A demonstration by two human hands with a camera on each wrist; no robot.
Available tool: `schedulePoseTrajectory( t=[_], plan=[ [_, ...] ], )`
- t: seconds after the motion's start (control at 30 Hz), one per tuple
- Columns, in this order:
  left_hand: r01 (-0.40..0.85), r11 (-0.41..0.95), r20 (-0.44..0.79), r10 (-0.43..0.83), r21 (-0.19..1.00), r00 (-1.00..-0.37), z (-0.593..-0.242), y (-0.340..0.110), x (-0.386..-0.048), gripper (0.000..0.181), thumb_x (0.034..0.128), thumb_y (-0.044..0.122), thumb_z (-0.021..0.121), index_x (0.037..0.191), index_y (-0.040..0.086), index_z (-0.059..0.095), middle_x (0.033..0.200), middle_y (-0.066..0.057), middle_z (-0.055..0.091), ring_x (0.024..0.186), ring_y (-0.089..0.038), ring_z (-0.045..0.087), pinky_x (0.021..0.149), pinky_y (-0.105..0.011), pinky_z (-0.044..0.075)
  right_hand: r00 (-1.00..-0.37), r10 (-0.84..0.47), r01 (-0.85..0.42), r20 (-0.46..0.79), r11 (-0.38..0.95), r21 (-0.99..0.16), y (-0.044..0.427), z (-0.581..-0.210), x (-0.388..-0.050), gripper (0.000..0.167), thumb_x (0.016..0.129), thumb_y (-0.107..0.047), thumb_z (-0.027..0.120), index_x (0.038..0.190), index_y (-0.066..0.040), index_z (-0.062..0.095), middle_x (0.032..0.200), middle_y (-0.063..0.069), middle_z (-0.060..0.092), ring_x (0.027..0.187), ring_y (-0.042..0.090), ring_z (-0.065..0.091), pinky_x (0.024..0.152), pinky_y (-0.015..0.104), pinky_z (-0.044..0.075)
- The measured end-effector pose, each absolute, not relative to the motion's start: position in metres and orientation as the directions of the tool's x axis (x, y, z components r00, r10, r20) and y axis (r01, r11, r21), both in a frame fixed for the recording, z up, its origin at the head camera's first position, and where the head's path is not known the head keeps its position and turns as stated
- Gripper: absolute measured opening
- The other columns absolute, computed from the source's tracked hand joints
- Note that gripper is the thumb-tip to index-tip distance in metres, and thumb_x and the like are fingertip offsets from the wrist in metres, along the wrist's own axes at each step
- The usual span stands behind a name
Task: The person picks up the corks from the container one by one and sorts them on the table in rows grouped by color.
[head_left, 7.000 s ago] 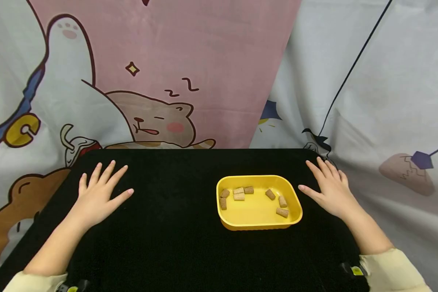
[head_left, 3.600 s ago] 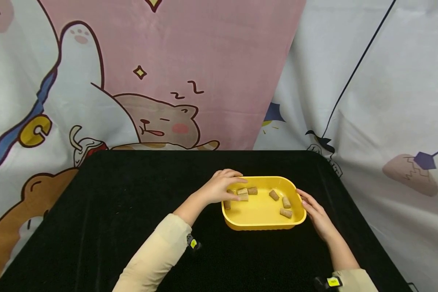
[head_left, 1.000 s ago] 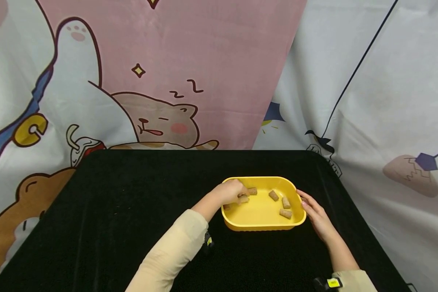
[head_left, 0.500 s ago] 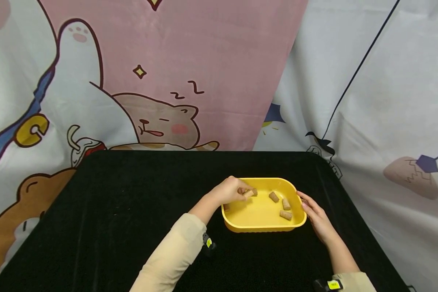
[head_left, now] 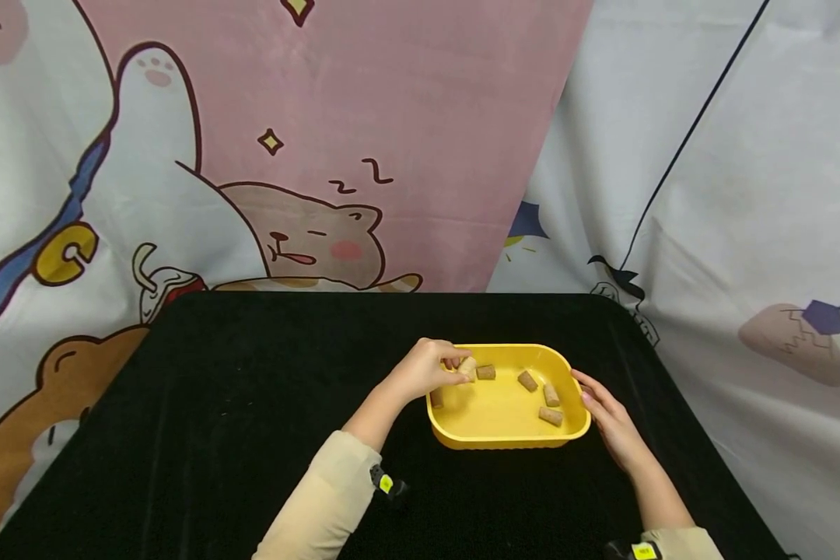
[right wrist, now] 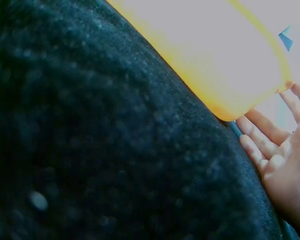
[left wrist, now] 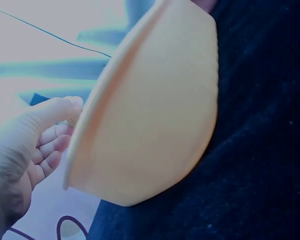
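Observation:
In the head view my left hand [head_left: 425,369] pinches a pale cork piece [head_left: 467,368] between thumb and fingers, over the left end of a yellow tray [head_left: 493,437]. The left wrist view shows my left hand [left wrist: 32,145] at the tray's rim [left wrist: 95,105], the piece mostly hidden behind the thumb. My right hand [head_left: 614,420] rests its fingers against the tray's right end; in the right wrist view the right hand [right wrist: 285,150] touches the tray wall [right wrist: 225,75] with extended fingers. Several brown cork pieces [head_left: 550,416] lie in the tray, one [head_left: 437,398] near its left wall.
The tray stands on a black cloth-covered table [head_left: 252,435]. Behind it hangs a pink and white curtain [head_left: 427,117] with cartoon animals, and its pale folds run along the table's right side.
My left hand went from the table's left side into the tray, took hold of a pale cork piece and raised it slightly. My right hand came to the tray's right end and has stayed there.

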State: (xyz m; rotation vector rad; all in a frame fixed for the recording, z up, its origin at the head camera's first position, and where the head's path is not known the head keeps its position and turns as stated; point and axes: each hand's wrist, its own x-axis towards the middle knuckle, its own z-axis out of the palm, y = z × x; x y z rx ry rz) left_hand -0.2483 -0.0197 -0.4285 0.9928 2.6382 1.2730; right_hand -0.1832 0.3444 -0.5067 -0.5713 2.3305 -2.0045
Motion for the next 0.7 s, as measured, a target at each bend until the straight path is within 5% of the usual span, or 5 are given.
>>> schedulePoseTrajectory(
  t=[0.47,0.7],
  plan=[
    [0.502,0.412,0.331,0.419,0.76,-0.845,-0.424,-0.052,-0.234,0.04,0.0798,0.016,0.079,0.117,0.005,0.068,0.083,0.002,0.06,0.077,-0.017,0.056,0.064,-0.025,0.05,-0.933,-0.282,-0.256,0.221,0.092,-0.962,0.345,-0.508,-0.182,0.043,0.105,-0.01,0.027,0.147,0.001,0.028,0.133,-0.012,0.051,0.113,0.007,0.054,0.086,0.023,0.047],
    [0.485,0.42,0.389,0.295,0.767,-0.873,-0.432,-0.067,-0.23,0.037,0.0787,0.015,0.08,0.114,0.008,0.071,0.081,0.006,0.06,0.075,-0.01,0.055,0.064,-0.025,0.05,-0.936,-0.275,-0.258,0.222,0.099,-0.961,0.344,-0.508,-0.184,0.043,0.105,-0.01,0.028,0.147,0.001,0.028,0.134,-0.012,0.05,0.113,0.006,0.054,0.086,0.023,0.047]
  ],
)
